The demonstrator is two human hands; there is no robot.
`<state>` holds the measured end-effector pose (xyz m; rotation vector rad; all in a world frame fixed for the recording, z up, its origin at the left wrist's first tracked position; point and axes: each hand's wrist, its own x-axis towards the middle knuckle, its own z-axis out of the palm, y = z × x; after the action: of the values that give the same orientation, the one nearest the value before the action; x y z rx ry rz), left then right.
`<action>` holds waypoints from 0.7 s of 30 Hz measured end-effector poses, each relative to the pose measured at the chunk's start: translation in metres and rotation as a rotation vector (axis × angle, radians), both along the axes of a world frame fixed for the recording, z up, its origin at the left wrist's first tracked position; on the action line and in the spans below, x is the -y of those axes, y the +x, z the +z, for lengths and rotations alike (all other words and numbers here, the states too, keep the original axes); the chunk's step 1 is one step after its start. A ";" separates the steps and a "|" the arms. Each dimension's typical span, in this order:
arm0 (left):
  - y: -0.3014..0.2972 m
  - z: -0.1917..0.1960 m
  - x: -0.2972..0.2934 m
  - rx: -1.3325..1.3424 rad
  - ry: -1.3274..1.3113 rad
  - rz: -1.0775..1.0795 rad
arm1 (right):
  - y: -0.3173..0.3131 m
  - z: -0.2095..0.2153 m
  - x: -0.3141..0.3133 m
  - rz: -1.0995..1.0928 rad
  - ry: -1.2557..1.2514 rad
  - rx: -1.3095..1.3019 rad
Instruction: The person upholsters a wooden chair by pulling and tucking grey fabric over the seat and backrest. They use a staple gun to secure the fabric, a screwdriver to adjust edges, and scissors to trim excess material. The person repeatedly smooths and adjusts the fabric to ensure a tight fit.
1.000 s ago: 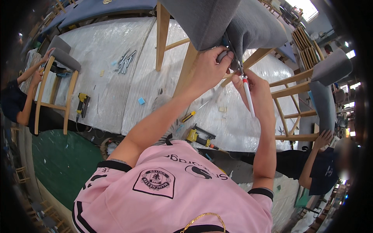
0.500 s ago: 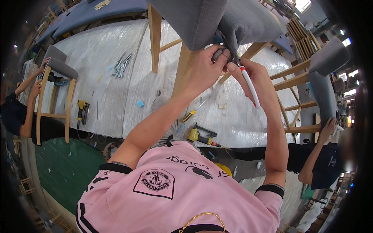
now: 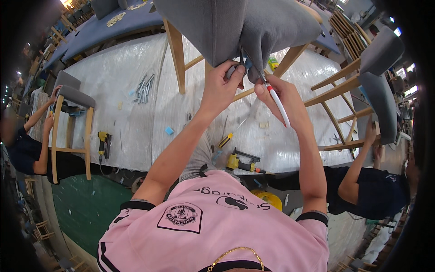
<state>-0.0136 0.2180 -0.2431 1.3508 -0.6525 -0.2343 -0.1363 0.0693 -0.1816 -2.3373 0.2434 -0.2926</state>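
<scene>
A grey upholstered chair with pale wooden legs stands tilted in front of me. At its lower corner, my left hand pinches the edge of the grey fabric. A narrow gap with a bit of light blue showing lies beside those fingers. My right hand is closed round scissors with a white and red handle. Their dark metal end points up at the loose fabric near the gap. Folds of cloth and fingers partly hide the tips.
Film covers the worktable. On it lie yellow-black staple guns, a yellow-handled screwdriver, metal strips and a blue foam piece. Co-workers handle a chair at left and another at right. A yellow bucket stands below.
My left hand has shifted left and slightly down with the fabric, away from the right hand. The scissors have moved a little left and down; the gap at the corner shows more.
</scene>
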 end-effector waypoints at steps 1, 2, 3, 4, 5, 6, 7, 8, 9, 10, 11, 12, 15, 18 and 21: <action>-0.001 -0.002 -0.002 -0.008 -0.003 0.004 | -0.003 -0.006 0.001 -0.011 -0.019 0.007; -0.001 -0.003 -0.003 -0.017 -0.006 0.008 | -0.004 -0.009 0.001 -0.024 -0.039 0.015; 0.000 -0.003 -0.003 -0.001 -0.003 0.011 | -0.003 -0.008 0.001 -0.015 -0.069 0.017; 0.001 -0.002 -0.002 0.013 0.000 0.012 | -0.002 -0.004 0.001 -0.009 -0.098 0.017; 0.000 -0.002 -0.002 0.027 0.004 0.013 | -0.001 0.000 0.000 -0.004 -0.127 0.017; -0.001 -0.002 -0.002 0.017 -0.006 0.009 | 0.001 0.005 -0.001 -0.006 -0.145 -0.032; -0.001 -0.002 -0.001 0.010 -0.015 0.004 | 0.004 0.012 -0.001 -0.010 -0.163 -0.079; -0.002 -0.002 -0.001 0.004 -0.025 0.000 | 0.005 0.015 -0.002 -0.014 -0.180 -0.125; -0.003 -0.002 0.000 0.000 -0.001 0.000 | 0.004 0.014 -0.001 -0.007 -0.153 -0.101; -0.005 0.001 0.000 -0.006 0.018 0.000 | 0.004 0.013 -0.001 0.000 -0.131 -0.079; -0.008 0.002 0.000 -0.011 0.038 -0.002 | 0.002 0.011 0.000 0.005 -0.109 -0.056; -0.012 -0.004 -0.001 0.053 0.197 -0.010 | -0.001 0.007 -0.003 -0.015 -0.044 -0.066; -0.046 -0.036 0.006 0.120 0.441 -0.077 | -0.027 -0.025 0.001 -0.061 0.117 -0.024; -0.070 -0.128 0.003 -0.021 0.397 -0.243 | -0.053 -0.118 0.014 -0.092 0.102 0.089; -0.105 -0.178 -0.007 -0.349 0.389 -0.451 | -0.090 -0.188 -0.005 -0.244 0.258 0.039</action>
<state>-0.1184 0.2253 -0.4211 1.4668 -0.6264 -0.9801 -0.2264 0.0746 -0.3694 -2.0462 0.5184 -0.4007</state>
